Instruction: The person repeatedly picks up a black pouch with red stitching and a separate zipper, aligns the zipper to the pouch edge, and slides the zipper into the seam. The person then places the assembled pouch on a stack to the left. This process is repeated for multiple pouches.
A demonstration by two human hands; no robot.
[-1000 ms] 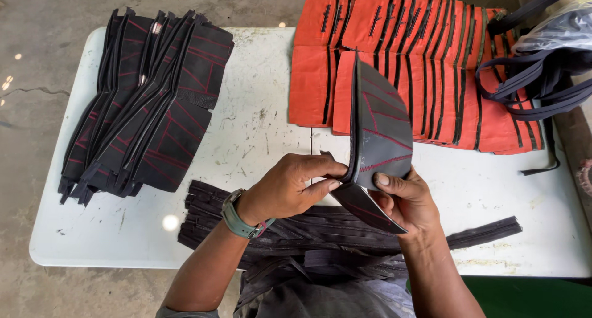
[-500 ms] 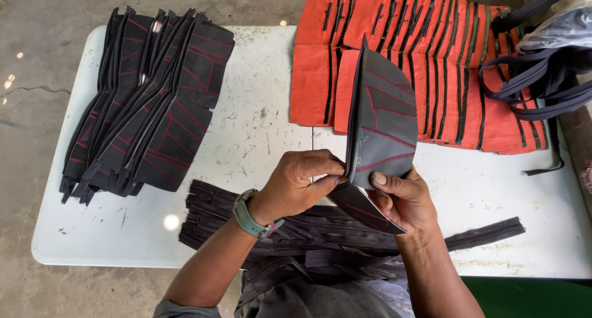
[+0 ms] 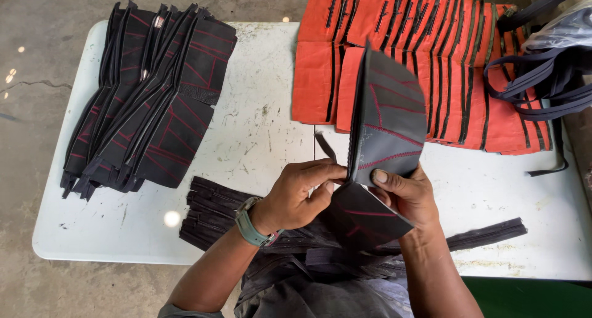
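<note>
Both hands are on 1 dark panel (image 3: 388, 118) with red stitching, held up off the white table (image 3: 265, 133) around the middle of the frame, folded so the top half stands upright and the bottom flap tilts toward the person. The left hand (image 3: 302, 195) pinches the fold edge between thumb and fingers, a grey watch (image 3: 250, 222) on that wrist. The right hand (image 3: 407, 195) grips the panel from the right, thumb pressed flat on its face. Upper left there's a stack of dark panels (image 3: 148, 96), upper right a spread of orange panels (image 3: 431, 59) with dark strips, and dark zippers (image 3: 213, 213) lie just under the hands.
</note>
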